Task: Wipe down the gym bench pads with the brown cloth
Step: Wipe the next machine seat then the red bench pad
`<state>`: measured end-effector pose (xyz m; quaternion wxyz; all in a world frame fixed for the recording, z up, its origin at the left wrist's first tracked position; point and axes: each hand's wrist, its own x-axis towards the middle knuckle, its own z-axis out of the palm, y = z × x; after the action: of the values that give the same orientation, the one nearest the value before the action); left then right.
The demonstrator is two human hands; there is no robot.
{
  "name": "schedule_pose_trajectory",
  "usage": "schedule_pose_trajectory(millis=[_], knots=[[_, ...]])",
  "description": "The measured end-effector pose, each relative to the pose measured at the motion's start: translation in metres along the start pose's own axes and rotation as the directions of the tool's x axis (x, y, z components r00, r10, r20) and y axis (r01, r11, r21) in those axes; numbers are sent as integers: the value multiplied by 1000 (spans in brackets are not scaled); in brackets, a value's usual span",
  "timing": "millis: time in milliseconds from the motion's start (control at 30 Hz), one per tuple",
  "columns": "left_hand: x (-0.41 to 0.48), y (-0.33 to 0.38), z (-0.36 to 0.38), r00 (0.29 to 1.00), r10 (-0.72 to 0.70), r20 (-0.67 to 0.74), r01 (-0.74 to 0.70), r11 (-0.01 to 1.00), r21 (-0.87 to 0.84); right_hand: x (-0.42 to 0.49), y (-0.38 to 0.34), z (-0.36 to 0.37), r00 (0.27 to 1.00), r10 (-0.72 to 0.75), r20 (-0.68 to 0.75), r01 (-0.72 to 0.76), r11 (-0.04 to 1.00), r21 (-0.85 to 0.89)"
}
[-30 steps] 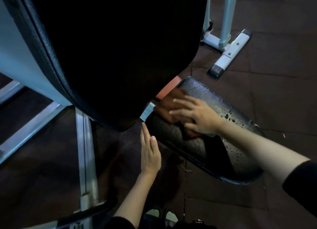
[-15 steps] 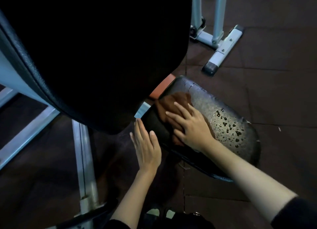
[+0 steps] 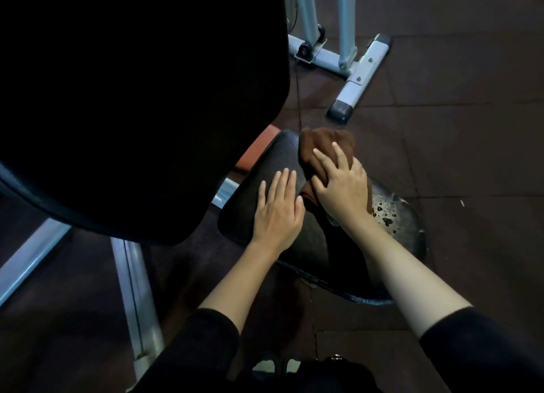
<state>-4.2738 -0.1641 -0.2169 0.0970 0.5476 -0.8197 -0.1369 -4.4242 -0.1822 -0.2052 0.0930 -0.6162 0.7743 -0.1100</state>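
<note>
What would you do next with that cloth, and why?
Probably drag the brown cloth under the right hand back toward the near right of the seat pad, where water droplets sit unwiped. The left hand rests flat on the pad.

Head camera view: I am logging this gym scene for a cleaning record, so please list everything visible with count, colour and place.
Black padded seat pad: one, black, centre, water drops on its right part.
Large black padded backrest: one, black, upper left, above the seat pad.
Brown cloth: one, brown, bunched on the seat pad's far end.
Pale blue metal frame bars: several, pale blue, top centre and lower left.
Orange frame part: one, orange, between backrest and seat pad.
Dark rubber floor tiles: many, dark brown.
Left hand: flat on the seat pad.
Right hand: pressing the brown cloth.
Black sleeves: two, bottom.
</note>
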Motion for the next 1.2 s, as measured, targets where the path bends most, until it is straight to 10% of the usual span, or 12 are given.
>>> schedule_pose_trajectory(millis=[167,567,867,1100,1200], knots=[[1,-3,5,1000,19,14,-20,997,71,-46,30,-15,999,-44,-2,44,999,-27],[0,7,2,999,35,33,-38,996,78,-90,46,-20,850,457,-263,-448,889,97],[-10,13,8,989,141,41,-142,990,23,-111,48,-20,993,64,-99,-67,997,-23],[-11,14,7,989,145,39,-145,989,-12,-150,78,-29,805,572,-156,-526,811,255],[-12,15,7,988,147,40,-146,989,-13,-161,59,-21,811,551,-198,-513,831,213]])
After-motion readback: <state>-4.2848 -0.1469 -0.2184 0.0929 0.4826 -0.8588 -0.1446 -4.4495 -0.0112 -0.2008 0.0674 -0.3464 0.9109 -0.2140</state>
